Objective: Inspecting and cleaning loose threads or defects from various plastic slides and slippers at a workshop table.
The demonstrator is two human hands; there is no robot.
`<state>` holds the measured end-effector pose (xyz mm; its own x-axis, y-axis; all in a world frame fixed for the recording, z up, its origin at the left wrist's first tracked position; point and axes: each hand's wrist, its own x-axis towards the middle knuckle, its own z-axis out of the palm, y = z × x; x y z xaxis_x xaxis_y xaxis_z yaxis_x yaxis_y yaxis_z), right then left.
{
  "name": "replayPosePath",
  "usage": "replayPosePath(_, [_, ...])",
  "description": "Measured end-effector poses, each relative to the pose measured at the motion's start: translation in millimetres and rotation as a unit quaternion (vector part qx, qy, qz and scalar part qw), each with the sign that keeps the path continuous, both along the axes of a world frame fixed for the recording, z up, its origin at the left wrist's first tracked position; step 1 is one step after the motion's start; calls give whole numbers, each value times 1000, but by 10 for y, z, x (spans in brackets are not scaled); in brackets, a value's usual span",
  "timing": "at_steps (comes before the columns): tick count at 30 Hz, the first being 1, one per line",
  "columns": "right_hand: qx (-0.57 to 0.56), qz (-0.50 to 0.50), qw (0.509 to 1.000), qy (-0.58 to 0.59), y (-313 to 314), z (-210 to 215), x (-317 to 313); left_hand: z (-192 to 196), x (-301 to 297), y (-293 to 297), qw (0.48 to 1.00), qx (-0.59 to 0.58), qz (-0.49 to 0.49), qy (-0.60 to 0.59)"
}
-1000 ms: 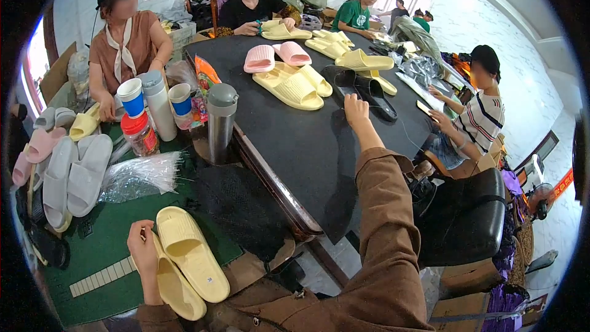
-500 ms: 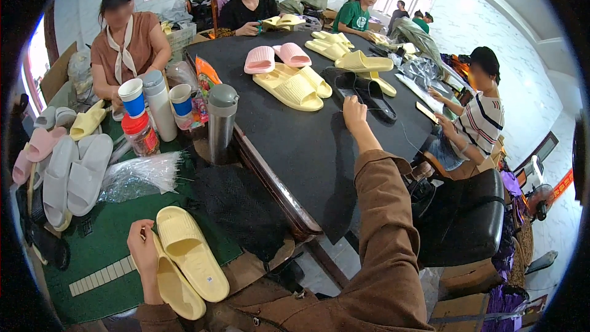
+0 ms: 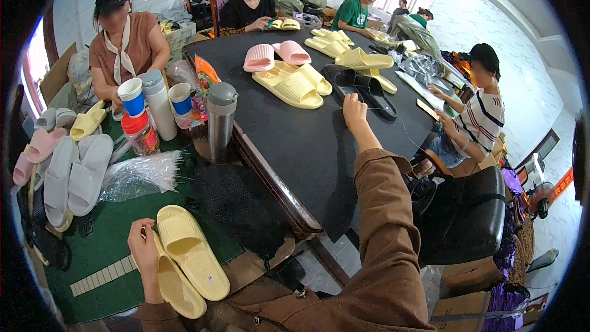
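At lower left my left hand (image 3: pixel 143 252) is closed, its fingers curled beside a pair of pale yellow slippers (image 3: pixel 195 255); a small dark thing shows between the fingers, too small to name. My right arm reaches over the dark table, and my right hand (image 3: pixel 354 112) is closed in a pinch at the near side of black slippers (image 3: pixel 369 97). What its fingertips hold is hidden. A thin strand (image 3: pixel 402 124) runs near that hand toward the table's right edge. More yellow slippers (image 3: pixel 289 85) and pink slippers (image 3: pixel 259 58) lie beyond it.
Grey slippers (image 3: pixel 87 175) and a bundle of clear plastic strips (image 3: pixel 140 175) lie on the green mat (image 3: pixel 117 240). Paper cups (image 3: pixel 131 96), a red-lidded jar (image 3: pixel 141 135) and a steel flask (image 3: pixel 221 123) stand near the dark table (image 3: pixel 295 147). Several people sit around; a black chair (image 3: pixel 461 218) stands at right.
My right hand has shifted very slightly up; my left hand stays put. At the far side, a person's yellow slippers have come down and their hands have moved.
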<state>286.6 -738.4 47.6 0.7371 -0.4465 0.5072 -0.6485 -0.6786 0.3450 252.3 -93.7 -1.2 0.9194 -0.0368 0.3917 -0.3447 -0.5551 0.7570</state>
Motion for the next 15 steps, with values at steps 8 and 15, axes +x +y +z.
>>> replayPosePath(8, [-14,28,999,-10,64,30,-51,-5,2,10,1000,1,7,7])
replayPosePath(15, [-8,37,999,-27,39,16,-49,-45,28,27,1000,9,3,-10])
